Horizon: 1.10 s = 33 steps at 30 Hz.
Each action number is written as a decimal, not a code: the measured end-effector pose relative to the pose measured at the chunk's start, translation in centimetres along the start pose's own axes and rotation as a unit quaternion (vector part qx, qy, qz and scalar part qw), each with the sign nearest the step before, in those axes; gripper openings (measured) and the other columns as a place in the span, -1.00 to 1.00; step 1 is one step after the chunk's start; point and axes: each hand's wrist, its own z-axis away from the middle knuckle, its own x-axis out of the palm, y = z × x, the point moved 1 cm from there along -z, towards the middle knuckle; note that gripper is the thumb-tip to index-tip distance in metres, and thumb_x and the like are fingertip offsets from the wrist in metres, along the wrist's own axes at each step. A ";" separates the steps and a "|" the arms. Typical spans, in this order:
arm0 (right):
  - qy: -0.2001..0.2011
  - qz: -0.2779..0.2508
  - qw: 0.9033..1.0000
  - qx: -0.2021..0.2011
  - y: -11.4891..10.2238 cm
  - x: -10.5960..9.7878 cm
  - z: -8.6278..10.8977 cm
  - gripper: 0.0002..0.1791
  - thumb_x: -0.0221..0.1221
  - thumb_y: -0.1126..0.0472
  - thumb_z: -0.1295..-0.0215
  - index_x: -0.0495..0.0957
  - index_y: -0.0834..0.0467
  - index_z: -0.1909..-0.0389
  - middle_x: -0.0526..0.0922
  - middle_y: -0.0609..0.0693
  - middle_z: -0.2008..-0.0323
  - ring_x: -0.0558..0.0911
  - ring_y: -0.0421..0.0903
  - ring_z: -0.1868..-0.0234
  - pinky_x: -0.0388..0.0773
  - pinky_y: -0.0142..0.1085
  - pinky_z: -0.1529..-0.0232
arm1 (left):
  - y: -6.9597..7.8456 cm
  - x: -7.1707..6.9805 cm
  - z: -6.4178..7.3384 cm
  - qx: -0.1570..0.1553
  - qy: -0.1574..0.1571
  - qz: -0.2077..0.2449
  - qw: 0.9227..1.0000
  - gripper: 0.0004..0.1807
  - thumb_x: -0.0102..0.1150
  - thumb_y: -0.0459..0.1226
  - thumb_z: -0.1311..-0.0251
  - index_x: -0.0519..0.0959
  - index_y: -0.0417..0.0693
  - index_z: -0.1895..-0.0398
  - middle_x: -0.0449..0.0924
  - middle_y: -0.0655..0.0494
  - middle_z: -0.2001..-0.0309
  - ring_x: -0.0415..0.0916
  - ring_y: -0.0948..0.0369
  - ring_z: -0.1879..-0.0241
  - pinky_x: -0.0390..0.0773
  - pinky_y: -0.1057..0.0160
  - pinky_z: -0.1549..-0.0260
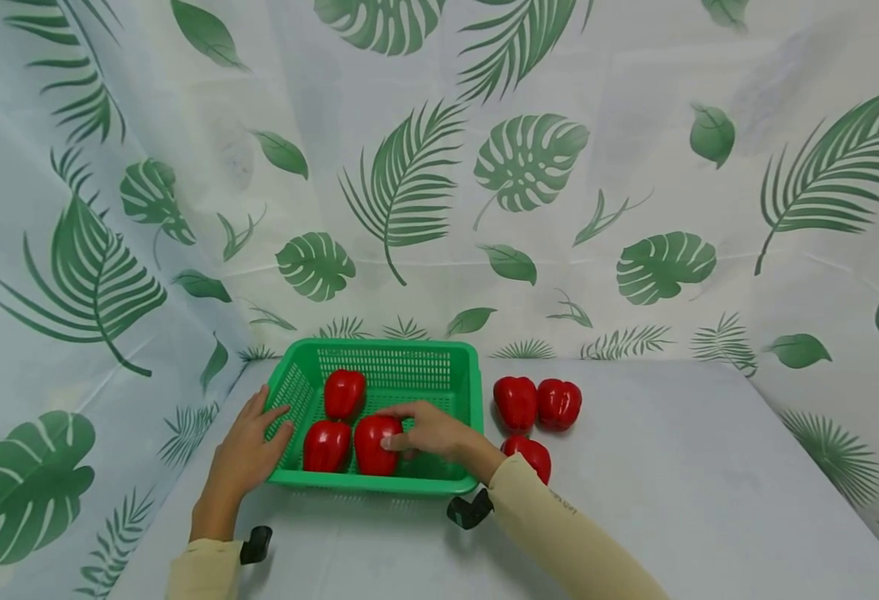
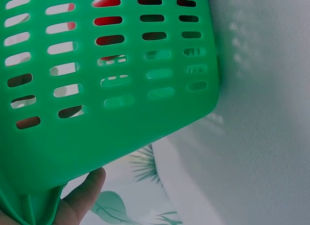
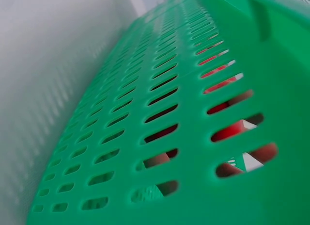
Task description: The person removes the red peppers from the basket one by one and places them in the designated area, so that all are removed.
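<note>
Well, in the head view the right hand (image 1: 430, 429) is pinching a red pepper (image 1: 372, 448) inside the green basket (image 1: 364, 482); the left hand (image 1: 246, 447) is resting, fingers spread, at its left end. Left wrist: a finger (image 2: 88, 192) is peeking past it. Right wrist: red is showing through the slotted wall (image 3: 193, 133).

Green perforated basket (image 1: 372, 482), upright, my left hand (image 1: 247, 447) at its left rim. Inside: three glossy red peppers (image 1: 327, 447), one pinched by my right hand (image 1: 429, 432). Outside, right: three more peppers (image 1: 516, 404).
</note>
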 end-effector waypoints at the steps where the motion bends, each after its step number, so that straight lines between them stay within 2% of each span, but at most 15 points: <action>1: 0.001 -0.001 1.000 -0.001 0.0 0.0 0.0 -0.45 0.39 0.25 -0.43 0.60 0.14 -0.42 0.67 0.06 -0.15 0.66 0.05 -0.05 0.75 0.03 -0.04 | 0.0 0.0 0.0 0.001 0.001 0.000 1.000 -0.46 -0.01 -0.15 -0.62 0.50 -0.35 -0.46 -0.08 -0.39 -0.68 -0.09 -0.33 -0.63 0.23 -0.58 -0.32; 9: -0.004 -0.013 1.000 -0.019 -0.2 0.0 0.0 -0.44 0.40 0.18 -0.42 0.60 0.18 -0.41 0.70 0.03 -0.14 0.61 0.04 -0.14 0.71 0.06 -0.12 | 0.1 -0.1 0.0 0.003 0.000 0.002 1.000 -0.45 -0.01 -0.15 -0.62 0.49 -0.36 -0.46 -0.08 -0.39 -0.68 -0.10 -0.33 -0.63 0.22 -0.59 -0.32; 16: 0.013 0.015 0.999 -0.042 -0.2 -0.1 0.2 -0.46 0.40 0.17 -0.41 0.62 0.21 -0.37 0.71 -0.01 -0.04 0.58 0.03 -0.09 0.69 0.11 -0.10 | 0.2 -0.2 0.2 0.002 -0.001 0.004 1.000 -0.47 0.00 -0.16 -0.63 0.50 -0.35 -0.46 -0.07 -0.38 -0.68 -0.10 -0.33 -0.63 0.23 -0.57 -0.32; 22: 0.018 0.013 0.999 -0.047 -0.2 -0.1 0.2 -0.46 0.39 0.15 -0.41 0.63 0.19 -0.37 0.70 -0.01 -0.02 0.59 0.04 -0.08 0.69 0.13 -0.08 | 0.2 -0.1 0.2 0.005 0.003 0.002 1.000 -0.47 0.01 -0.17 -0.63 0.50 -0.35 -0.45 -0.05 -0.39 -0.67 -0.08 -0.33 -0.63 0.24 -0.57 -0.32; 33: 0.030 -0.006 0.998 -0.058 -0.5 0.1 0.5 -0.43 0.37 0.13 -0.42 0.60 0.12 -0.43 0.65 0.04 -0.22 0.58 0.06 -0.15 0.71 0.10 -0.09 | 0.1 0.0 0.2 0.009 0.005 0.003 1.000 -0.48 0.02 -0.17 -0.63 0.50 -0.36 -0.44 -0.07 -0.39 -0.67 -0.09 -0.34 -0.62 0.22 -0.57 -0.33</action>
